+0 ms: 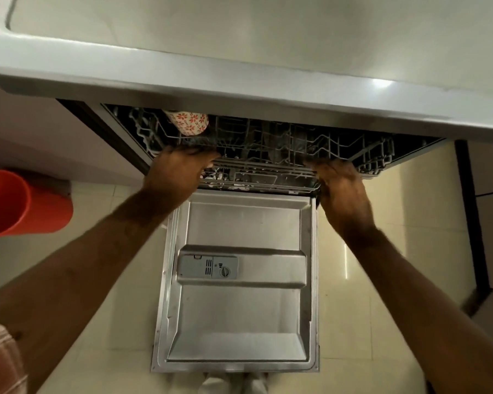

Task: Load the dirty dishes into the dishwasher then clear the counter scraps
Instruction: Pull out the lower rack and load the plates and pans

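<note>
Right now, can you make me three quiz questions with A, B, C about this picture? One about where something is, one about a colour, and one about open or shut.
1. Where is the flowery cup? A on the floor; B in the dishwasher rack; C on the worktop.
2. What colour is the bucket on the left? A blue; B green; C red.
3. How is the dishwasher door? A open, lying flat; B shut; C half open.
Answers: 1 B, it sits at the rack's left end. 2 C, it is plainly red. 3 A, its inner side faces up below the rack.
</note>
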`<state>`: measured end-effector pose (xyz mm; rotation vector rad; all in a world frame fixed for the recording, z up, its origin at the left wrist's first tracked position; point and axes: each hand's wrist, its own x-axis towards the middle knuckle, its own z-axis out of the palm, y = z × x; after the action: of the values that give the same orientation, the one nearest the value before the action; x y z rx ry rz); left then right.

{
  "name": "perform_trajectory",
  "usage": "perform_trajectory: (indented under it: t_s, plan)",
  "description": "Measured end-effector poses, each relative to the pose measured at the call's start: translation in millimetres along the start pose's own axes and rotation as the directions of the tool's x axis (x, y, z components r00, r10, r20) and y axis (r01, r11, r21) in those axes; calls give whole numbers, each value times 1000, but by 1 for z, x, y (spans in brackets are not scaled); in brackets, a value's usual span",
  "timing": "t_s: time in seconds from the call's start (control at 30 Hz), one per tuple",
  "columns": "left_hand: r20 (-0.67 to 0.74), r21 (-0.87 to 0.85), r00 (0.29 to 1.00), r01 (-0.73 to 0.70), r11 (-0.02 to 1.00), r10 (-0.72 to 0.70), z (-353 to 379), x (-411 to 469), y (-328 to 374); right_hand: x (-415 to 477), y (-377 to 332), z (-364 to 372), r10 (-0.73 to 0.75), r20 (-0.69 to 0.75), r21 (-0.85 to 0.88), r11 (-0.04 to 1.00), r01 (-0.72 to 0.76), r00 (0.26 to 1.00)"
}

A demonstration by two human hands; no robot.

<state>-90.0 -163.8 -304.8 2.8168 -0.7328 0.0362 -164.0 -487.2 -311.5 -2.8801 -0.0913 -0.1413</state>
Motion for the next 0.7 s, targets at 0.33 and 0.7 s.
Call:
perform_trajectory:
  t_s: [0.33, 0.7]
  plan:
    - [-165, -72, 985, 34, 997, -45, 39, -10, -4, 17, -19, 153, 12, 449, 38, 999, -33, 893]
    - [173, -273, 969, 217, 937, -174, 115, -123, 50, 26, -9, 188, 119, 496, 88, 979, -186, 860]
